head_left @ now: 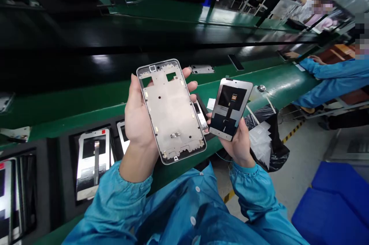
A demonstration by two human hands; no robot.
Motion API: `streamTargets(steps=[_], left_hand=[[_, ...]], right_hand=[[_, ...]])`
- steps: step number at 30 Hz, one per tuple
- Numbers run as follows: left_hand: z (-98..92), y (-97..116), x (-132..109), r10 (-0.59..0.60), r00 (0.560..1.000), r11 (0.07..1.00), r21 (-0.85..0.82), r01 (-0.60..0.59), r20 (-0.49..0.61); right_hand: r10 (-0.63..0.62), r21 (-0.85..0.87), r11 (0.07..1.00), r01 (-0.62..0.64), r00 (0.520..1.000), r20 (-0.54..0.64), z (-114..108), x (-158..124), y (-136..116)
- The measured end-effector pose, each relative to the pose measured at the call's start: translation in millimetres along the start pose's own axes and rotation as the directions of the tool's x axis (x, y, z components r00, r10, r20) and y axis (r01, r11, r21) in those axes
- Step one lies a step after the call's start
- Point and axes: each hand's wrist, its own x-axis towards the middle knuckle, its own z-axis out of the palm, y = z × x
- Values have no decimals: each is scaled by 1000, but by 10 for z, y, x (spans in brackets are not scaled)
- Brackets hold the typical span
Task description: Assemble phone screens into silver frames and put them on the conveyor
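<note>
My left hand [140, 122] is wrapped around a silver phone frame [175, 110], its inner side facing me with cut-outs near the top and small tabs along the edges. The thumb lies on the frame's left edge and fingertips show past the right one. To the right, my right hand [239, 145] grips a phone screen [230, 110] by its lower part. The back of that screen faces me, silver with black areas and a flex cable. The frame and the screen are held apart, both above the green bench.
A black foam tray [54, 175] on the left holds several phone screens [93, 160]. Another metal frame [203, 69] and a dark phone panel [236, 62] lie on the green bench [276, 77]. A co-worker's blue sleeve [325, 70] is at right. Blue bins [331, 202] stand on the floor.
</note>
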Motion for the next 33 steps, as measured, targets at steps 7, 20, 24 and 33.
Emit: streamTargets(steps=[7,20,24,33], left_hand=[[127,-8,-15,93,991,986,149,-78,-92],[-48,-94,1,352,926,862,338,-378,138],[-31,-72,-8,343,932,873,327,-363,118],[-88,-112,24,361,890,775,441,-452,278]], right_hand=[[-127,-341,923,181,976,177,-176,-9,-206],[-200,-607,465,644,745,637,-183,89,-632],[-174,-632,438,639,750,638,-205,56,-647],[-217,-543,621,565,790,573,5,150,-451]])
